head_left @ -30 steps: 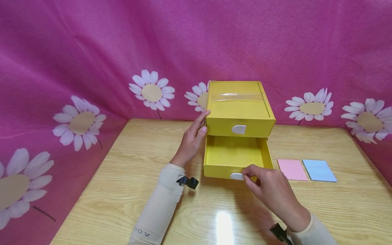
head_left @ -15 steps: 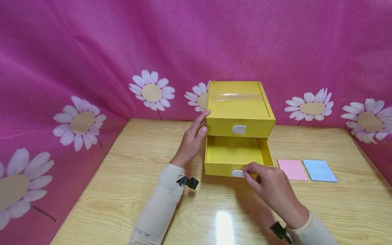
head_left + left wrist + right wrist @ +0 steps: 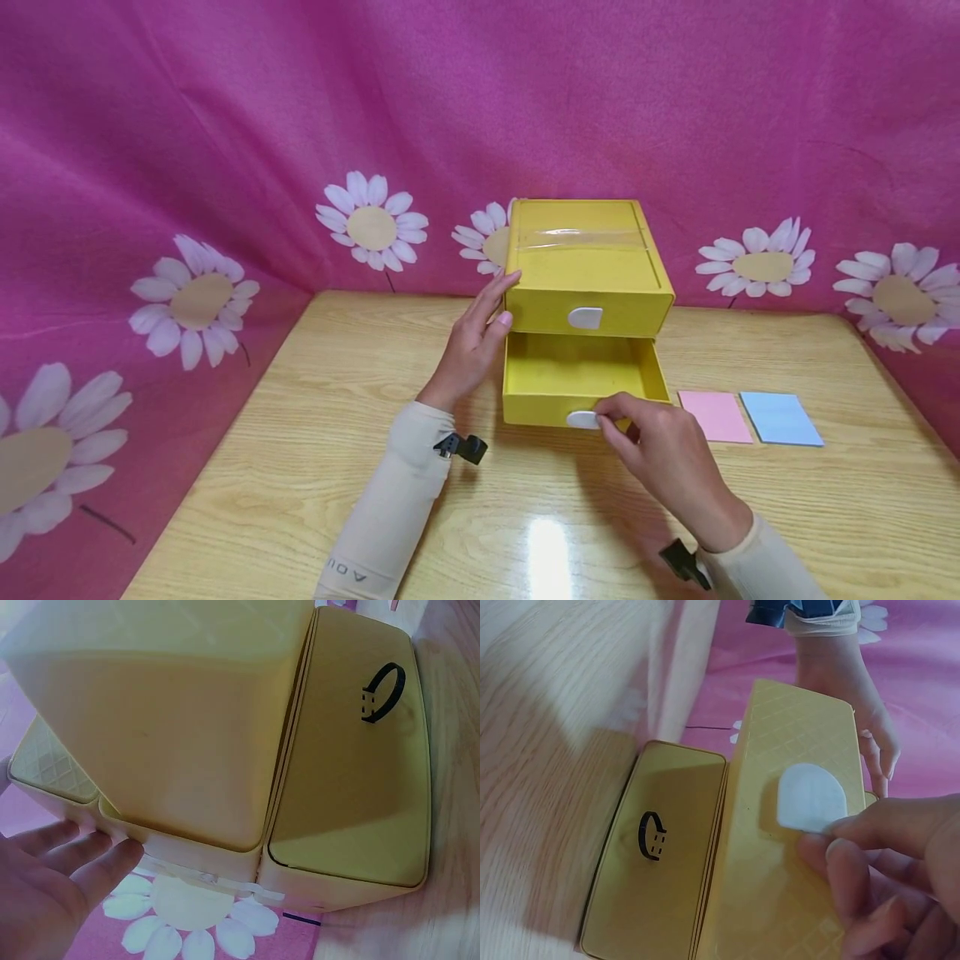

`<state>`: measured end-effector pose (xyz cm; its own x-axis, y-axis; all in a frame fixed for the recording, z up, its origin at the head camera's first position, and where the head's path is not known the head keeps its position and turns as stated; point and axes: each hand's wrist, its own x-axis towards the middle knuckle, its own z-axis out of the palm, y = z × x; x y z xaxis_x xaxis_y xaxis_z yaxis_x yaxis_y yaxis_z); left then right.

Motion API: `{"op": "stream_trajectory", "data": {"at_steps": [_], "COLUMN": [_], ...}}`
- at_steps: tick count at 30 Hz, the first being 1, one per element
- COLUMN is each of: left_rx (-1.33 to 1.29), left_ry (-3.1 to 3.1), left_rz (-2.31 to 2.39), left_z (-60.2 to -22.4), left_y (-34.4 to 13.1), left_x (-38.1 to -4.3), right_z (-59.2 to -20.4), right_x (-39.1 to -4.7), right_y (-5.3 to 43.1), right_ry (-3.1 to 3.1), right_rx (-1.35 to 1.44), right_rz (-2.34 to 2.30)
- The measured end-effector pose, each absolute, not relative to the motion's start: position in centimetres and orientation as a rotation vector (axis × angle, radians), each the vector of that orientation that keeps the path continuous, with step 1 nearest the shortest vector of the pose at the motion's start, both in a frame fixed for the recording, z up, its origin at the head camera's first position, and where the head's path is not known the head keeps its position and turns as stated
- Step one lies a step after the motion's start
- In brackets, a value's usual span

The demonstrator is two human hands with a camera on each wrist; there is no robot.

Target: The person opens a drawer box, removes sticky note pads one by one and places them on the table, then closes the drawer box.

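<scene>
A yellow drawer box (image 3: 577, 265) stands on the table, with a strip of clear tape across its top. Its upper drawer, with a white tab (image 3: 585, 317), is closed. Below it a drawer (image 3: 536, 409) is pulled partway out, and its visible inside holds nothing. My right hand (image 3: 670, 457) pinches this drawer's white tab (image 3: 810, 796) between thumb and forefinger. Fingers fairly straight, my left hand (image 3: 467, 357) rests against the box's left side near the front edge. Under the pulled-out drawer, the wrist views show a lower front with a black loop (image 3: 386, 694), hidden from the head view.
Right of the box lie a pink square pad (image 3: 716, 416) and a blue square pad (image 3: 781, 418) on the wooden table (image 3: 360, 375). Behind the box hangs a magenta cloth (image 3: 450, 100) with white flowers, which also runs along both sides.
The pulled-out drawer has slid slightly inward, toward the box. My right hand has moved forward with its tab. The left hand has barely shifted at the box's side.
</scene>
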<state>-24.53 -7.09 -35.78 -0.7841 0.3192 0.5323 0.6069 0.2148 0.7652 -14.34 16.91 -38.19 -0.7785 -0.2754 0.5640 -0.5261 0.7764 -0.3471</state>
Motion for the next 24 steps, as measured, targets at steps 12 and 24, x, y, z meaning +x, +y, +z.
{"op": "stream_trajectory", "data": {"at_steps": [12,24], "left_rx": [-0.868,-0.862], "left_ry": [-2.218,-2.223], "left_rz": [-1.483,-1.493], "left_z": [-37.9,-37.8], "left_y": [-7.3,-7.3], "left_x": [-26.3,-26.3], "right_z": [-38.4,-38.5], "right_x": [-14.8,-15.4], "right_y": [16.8,16.8], "right_ry": [-2.495,-2.497], "right_rx": [0.567,0.550], "right_rz": [0.707,0.705]}}
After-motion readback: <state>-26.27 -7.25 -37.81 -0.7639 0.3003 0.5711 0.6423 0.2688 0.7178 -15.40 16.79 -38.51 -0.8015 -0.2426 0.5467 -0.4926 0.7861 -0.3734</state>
